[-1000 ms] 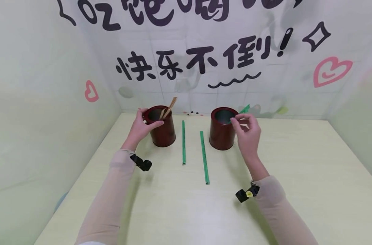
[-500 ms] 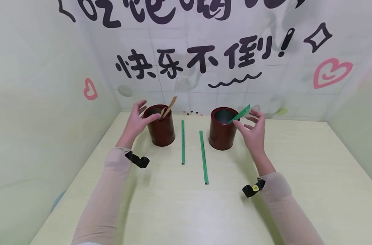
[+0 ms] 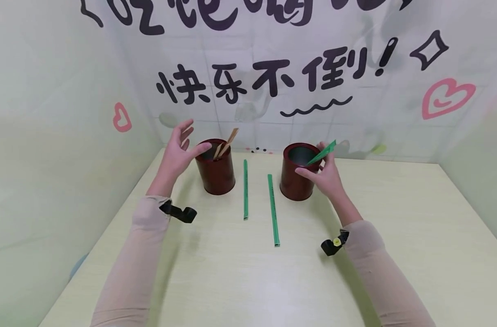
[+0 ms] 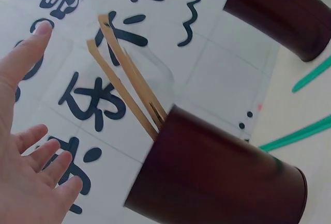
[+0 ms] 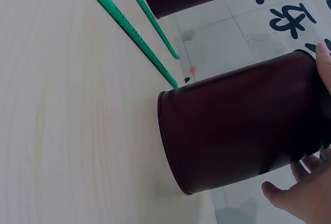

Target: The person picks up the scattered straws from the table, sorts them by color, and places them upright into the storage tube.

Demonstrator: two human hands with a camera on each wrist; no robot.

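Note:
My left hand (image 3: 176, 152) is raised beside the left dark red canister (image 3: 216, 175), fingers spread and holding nothing. In the left wrist view its thumb and fingertips are apart from that canister. Brown slim paper-wrapped sticks (image 3: 228, 143) lean out of the left canister. My right hand (image 3: 329, 175) reaches round the upper part of the right dark red canister (image 3: 296, 184), thumb in front and fingers at the far side, partly hidden. A green slim packet (image 3: 324, 152) tilts out of the right canister over its rim, above the hand.
Two slim green packets lie lengthwise between the canisters: a left green packet (image 3: 246, 190) and a right green packet (image 3: 274, 211). The pale table (image 3: 248, 281) meets a white wall sheet (image 3: 260, 104) with black lettering close behind the canisters.
My left hand has let go of the left canister's rim and moved up and left. My right hand has released the green packet and moved round the right canister.

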